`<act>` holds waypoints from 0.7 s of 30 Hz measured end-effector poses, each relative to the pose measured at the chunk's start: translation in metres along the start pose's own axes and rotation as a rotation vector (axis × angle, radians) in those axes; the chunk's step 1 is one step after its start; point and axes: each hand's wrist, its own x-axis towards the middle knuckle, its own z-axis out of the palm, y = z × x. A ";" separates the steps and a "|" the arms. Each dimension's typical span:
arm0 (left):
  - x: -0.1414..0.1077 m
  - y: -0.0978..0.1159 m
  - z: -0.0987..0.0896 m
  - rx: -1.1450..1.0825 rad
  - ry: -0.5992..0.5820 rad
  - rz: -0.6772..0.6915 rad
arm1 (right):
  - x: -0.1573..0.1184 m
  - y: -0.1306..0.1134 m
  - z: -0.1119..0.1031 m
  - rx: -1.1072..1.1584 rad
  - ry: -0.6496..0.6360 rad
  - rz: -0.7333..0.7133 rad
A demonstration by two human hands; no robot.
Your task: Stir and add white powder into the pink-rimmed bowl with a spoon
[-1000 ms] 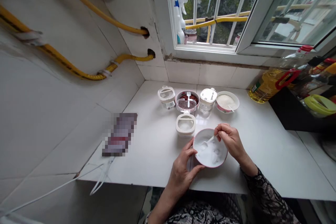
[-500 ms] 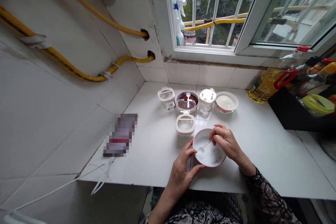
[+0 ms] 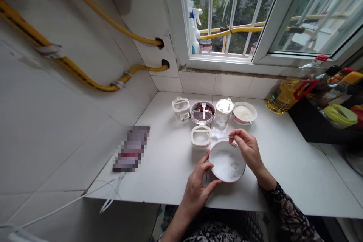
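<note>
The fingers point(image 3: 204, 163) of the left hand point(image 3: 195, 185) wrap the left rim of a round white ceramic bowl with a pink edge point(image 3: 229, 180), clamped on it with the thumb along its outer wall, and the bowl sits on the white tiled bench point(image 3: 167, 174) near its front edge, holding fine white granules point(image 3: 227, 163). The fingers point(image 3: 236, 135) of the right hand point(image 3: 246, 149) pinch together on a small white plastic spoon point(image 3: 219, 137) just above the far rim. Left of all this lie a pixelated flat object point(image 3: 131, 148) and a thin white cable point(image 3: 112, 196). Along the back stand a clear lidded plastic jar point(image 3: 180, 107), a round pink-rimmed dish of dark red grains point(image 3: 202, 109), a white-framed open jar point(image 3: 200, 137) just beside the bowl, a white-lidded jar point(image 3: 224, 105), a white bowl of pale powder point(image 3: 244, 112), and a tall bottle of yellow cooking oil point(image 3: 289, 96).
</note>
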 end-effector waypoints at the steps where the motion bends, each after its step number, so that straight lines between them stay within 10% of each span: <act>1: 0.000 0.000 0.000 -0.002 0.000 0.000 | 0.000 -0.001 0.003 -0.061 0.006 -0.066; 9: 0.000 0.000 0.000 -0.001 0.011 0.001 | 0.001 0.003 0.012 -0.532 -0.138 -0.712; 21: 0.000 0.001 0.000 -0.005 0.005 -0.004 | -0.005 -0.002 -0.007 -0.356 -0.021 -0.350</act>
